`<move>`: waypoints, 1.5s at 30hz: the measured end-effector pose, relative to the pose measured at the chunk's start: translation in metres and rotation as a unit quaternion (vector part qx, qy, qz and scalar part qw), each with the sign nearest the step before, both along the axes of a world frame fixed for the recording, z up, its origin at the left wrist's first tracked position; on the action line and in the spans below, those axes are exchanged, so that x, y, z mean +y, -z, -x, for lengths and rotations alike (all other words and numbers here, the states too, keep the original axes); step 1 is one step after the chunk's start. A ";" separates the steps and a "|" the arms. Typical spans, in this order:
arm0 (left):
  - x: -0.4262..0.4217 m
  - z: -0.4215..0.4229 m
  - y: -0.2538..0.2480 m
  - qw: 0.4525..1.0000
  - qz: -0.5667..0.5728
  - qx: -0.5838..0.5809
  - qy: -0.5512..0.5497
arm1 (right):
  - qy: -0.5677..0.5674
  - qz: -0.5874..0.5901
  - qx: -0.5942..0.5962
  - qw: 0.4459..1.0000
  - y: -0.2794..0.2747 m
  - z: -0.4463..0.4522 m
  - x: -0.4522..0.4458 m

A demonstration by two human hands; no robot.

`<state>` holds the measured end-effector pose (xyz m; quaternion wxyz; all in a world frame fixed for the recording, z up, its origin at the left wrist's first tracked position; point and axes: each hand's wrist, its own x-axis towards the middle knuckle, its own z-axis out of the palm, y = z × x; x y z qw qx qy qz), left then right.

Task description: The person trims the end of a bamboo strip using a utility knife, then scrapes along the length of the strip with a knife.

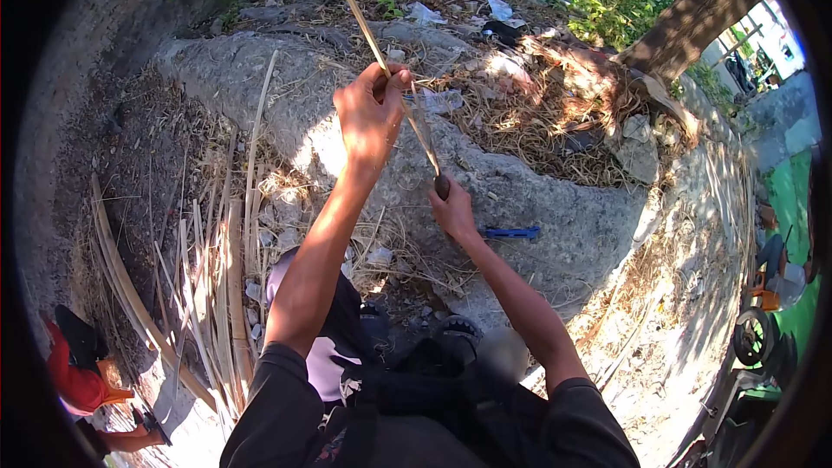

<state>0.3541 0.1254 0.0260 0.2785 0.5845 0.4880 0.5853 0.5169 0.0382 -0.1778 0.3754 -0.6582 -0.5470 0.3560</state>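
Observation:
My left hand (368, 117) is closed in a pinch on a long, thin bamboo strip (354, 7), which slants up past the top edge of the view. Lower and to the right, my right hand (454, 213) wraps round the dark handle of a knife (428, 140). The blade points up toward my left hand and lies along the lower part of the strip. Whether the edge cuts into the strip, I cannot tell. A slim blue object (511, 232) rests on the rock just right of my right hand; its kind is unclear.
A large grey rock (555, 208) spreads before me. Several long bamboo strips (236, 295) stand and lean at left. Shavings and dry fibres (520, 134) surround a tree trunk (698, 17). Another person in red (78, 373) is at lower left. A black wheel (752, 335) stands at right.

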 end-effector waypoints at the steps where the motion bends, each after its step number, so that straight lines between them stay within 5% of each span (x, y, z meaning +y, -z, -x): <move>1: -0.002 0.001 -0.002 1.000 0.011 -0.009 -0.003 | -0.003 -0.009 0.000 1.000 0.007 -0.001 -0.001; 9: 0.003 0.002 0.003 1.000 0.013 -0.007 -0.013 | -0.004 0.010 0.034 0.999 -0.026 0.006 -0.025; 12: 0.005 0.007 0.001 1.000 0.004 -0.017 -0.012 | -0.005 0.046 0.002 0.999 0.018 -0.008 -0.033; 40: 0.009 0.010 0.007 1.000 0.012 -0.020 -0.009 | 0.001 0.072 -0.043 0.996 0.025 -0.026 -0.090; 45: 0.005 0.008 0.000 0.998 0.046 -0.028 -0.015 | 0.023 -0.019 -0.021 0.999 0.033 -0.021 -0.093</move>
